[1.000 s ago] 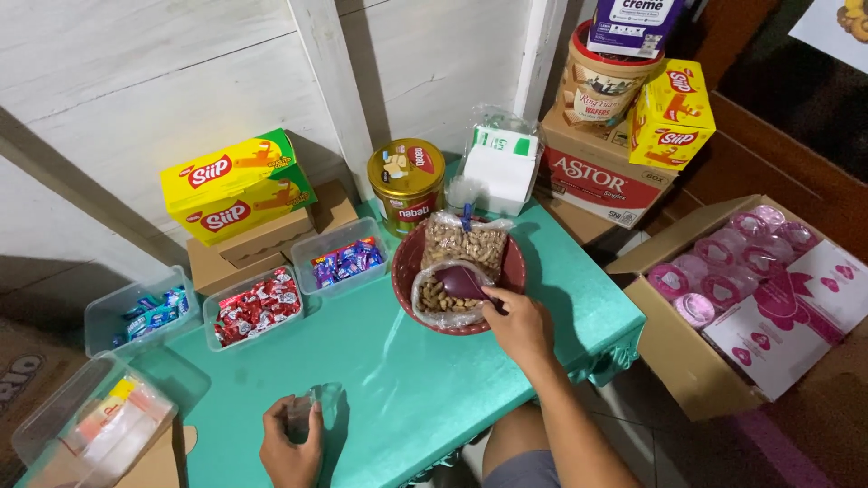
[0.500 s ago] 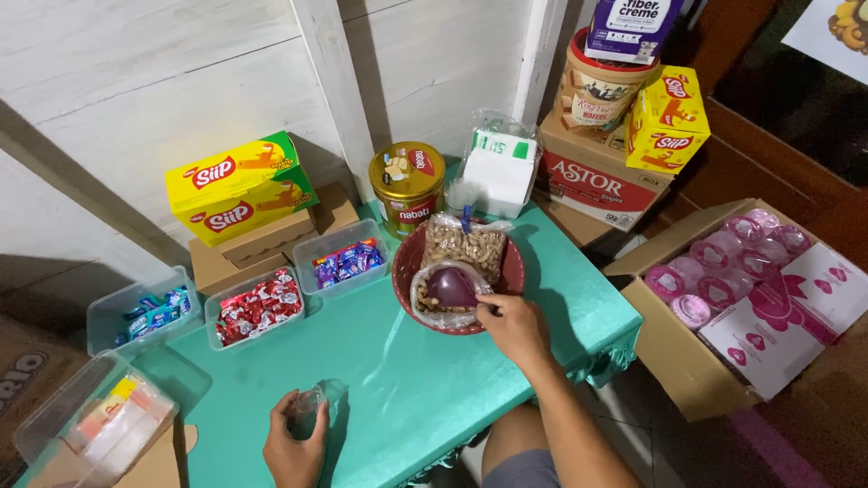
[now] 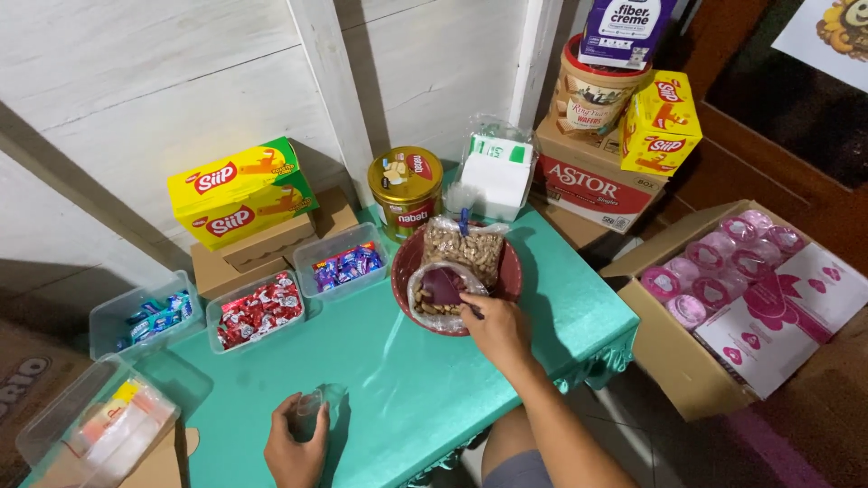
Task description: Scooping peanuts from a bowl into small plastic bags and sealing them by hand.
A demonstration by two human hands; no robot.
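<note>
Right hand is pinching a dark red scoop, digging into the open peanut bag in the red bowl. Left hand is gripping a small clear bag on the bench, looking empty so far, so filling's barely starting.

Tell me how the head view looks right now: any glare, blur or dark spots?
Head view: sharp and evenly lit; soft sheen on the teal tablecloth; transparent cup in the left hand hard to see; right hand clear at the red bowl; upper right corner dark.
</note>
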